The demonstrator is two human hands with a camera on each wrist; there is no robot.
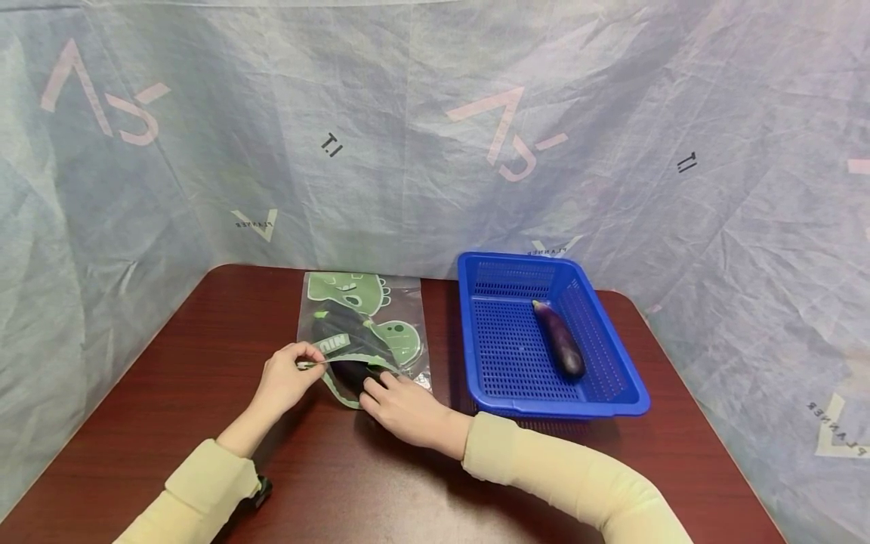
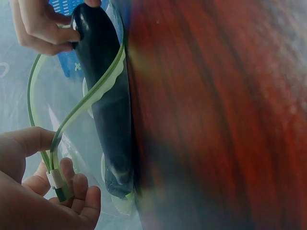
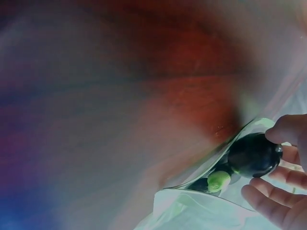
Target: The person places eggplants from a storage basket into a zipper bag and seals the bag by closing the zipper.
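A clear zip bag with green cartoon prints lies on the table, its mouth toward me. My left hand pinches the green-edged mouth at one corner, by the white slider. With its fingertips my right hand grips the rounded end of a dark eggplant at the opening. Most of that eggplant lies inside the bag, as the left wrist view shows. Beside it in the right wrist view is a green stem end of another eggplant. Green tips also show through the plastic at the far end.
A blue plastic basket stands right of the bag, with one purple eggplant inside. The brown table is backed by a grey cloth with printed letters. A dark object shows at my left sleeve.
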